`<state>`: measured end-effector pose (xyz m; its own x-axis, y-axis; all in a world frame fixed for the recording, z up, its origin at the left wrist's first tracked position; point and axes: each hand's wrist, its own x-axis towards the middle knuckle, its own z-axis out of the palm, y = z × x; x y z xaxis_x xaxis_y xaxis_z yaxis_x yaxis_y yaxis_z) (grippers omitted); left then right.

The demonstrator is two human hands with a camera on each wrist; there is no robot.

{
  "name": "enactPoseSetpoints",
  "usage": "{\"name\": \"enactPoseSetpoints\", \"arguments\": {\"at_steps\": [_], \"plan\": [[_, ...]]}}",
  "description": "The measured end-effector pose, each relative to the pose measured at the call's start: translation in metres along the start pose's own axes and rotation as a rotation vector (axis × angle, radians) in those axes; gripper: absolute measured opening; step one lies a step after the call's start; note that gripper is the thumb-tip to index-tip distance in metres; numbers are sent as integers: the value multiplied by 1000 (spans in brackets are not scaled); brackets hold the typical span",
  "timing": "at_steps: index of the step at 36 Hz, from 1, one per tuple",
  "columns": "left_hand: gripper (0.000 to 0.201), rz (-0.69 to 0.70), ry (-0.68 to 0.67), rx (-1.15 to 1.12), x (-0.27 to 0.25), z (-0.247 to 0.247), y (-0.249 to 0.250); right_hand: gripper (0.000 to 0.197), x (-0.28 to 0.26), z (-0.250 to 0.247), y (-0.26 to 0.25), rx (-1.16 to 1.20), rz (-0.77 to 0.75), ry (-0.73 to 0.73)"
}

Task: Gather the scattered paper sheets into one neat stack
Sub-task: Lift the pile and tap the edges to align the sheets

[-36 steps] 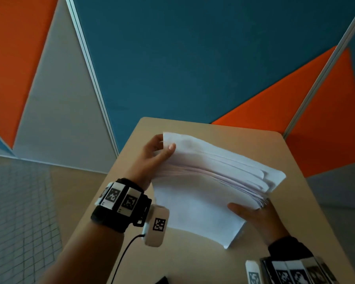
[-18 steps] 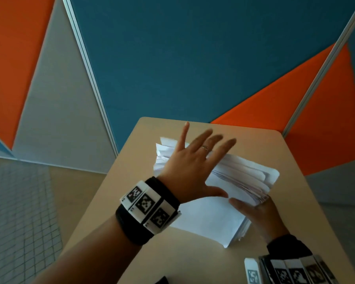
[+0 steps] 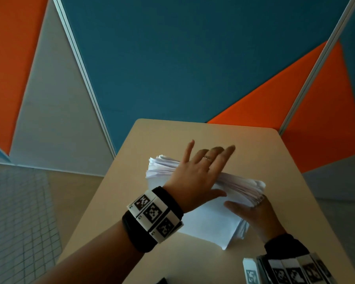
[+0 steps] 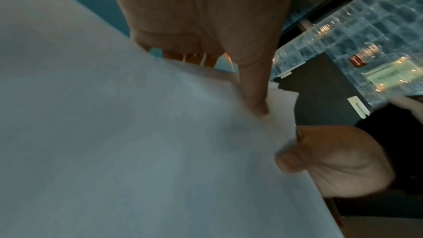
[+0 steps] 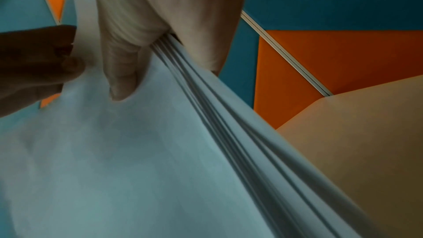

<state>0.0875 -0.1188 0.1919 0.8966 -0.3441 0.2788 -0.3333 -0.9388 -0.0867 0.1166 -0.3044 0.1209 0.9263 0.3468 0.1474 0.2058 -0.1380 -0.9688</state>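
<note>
Paper sheets [image 3: 209,222] sit as one loose pile, centre of the head view, on the beige table [image 3: 295,181]. All sheets look gathered already; edges not flush, far left corner fanned, right edge splayed into layers.

Left hand [image 3: 199,177] lies flat on top of the pile, fingers straight and spread, pointing to the upper right of the frame, thumb along the top sheet; nothing gripped. Left wrist view shows the thumb tip pressing the top sheet.

Right hand [image 3: 256,214] is at the pile's right edge, lower right of centre. Right wrist view: thumb on top, fingers under, sheet edges pinched in the crook between them. So it holds the pile's right side.

Step in hand, as I judge it: squaring up. To do it well: keep the left palm light so sheets can slide, don't crease. Push the fanned left corner in with the flat hand while the right grip acts as a stop. Loosening the right pinch a bit should let the splayed layers settle. Risk: hard pressing locks the offsets in.

Background: blue, orange and grey wall panels [image 3: 172,58].
</note>
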Motion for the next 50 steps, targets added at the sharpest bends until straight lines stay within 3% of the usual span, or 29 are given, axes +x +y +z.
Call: {"name": "enactPoseSetpoints", "arguments": {"at_steps": [3, 5, 10, 18, 20, 25, 29, 31, 33, 34, 35, 38, 41, 44, 47, 50], "plan": [[98, 106, -5, 53, 1, 8, 6, 35, 1, 1, 1, -20, 11, 26], [97, 55, 8, 24, 1, 8, 6, 34, 2, 0, 0, -29, -4, 30], [87, 81, -181, 21, 3, 2, 7, 36, 0, 1, -1, -84, -7, 31], [87, -182, -114, -110, -12, -8, -41, 31, 0, -2, 7, -95, -10, 48], [87, -321, -24, -281, -26, -3, -62, 27, 0, -2, 10, -72, 1, 74], [71, -550, 131, -1053, -50, 30, -81, 41, 1, -2, 11, -37, -49, 81], [46, -682, 337, -1520, -49, 50, -65, 77, -1, 6, -3, -175, -253, 223], [60, -785, 434, -1614, -43, 52, -54, 87, -2, 11, -9, -177, -342, 317], [98, -885, 532, -1635, -35, 48, -40, 73, -1, 13, -12, -356, -497, 355], [106, -914, 573, -1638, -31, 46, -36, 64, 0, 15, -14, -470, -562, 372], [99, -942, 605, -1622, -28, 44, -32, 58, 1, 16, -15, -561, -618, 376], [39, -974, 665, -1591, -22, 41, -27, 48, 2, 17, -17, -646, -657, 341], [48, -1002, 729, -1583, -21, 44, -25, 40, 0, 12, -15, -680, -660, 333], [21, -1003, 789, -1565, -21, 43, -24, 33, -1, 10, -14, -676, -652, 354], [26, -981, 796, -1513, -19, 44, -25, 28, -2, 10, -14, -621, -639, 366], [21, -886, 801, -1452, -18, 43, -20, 36, -2, 11, -15, -654, -621, 340]]}}
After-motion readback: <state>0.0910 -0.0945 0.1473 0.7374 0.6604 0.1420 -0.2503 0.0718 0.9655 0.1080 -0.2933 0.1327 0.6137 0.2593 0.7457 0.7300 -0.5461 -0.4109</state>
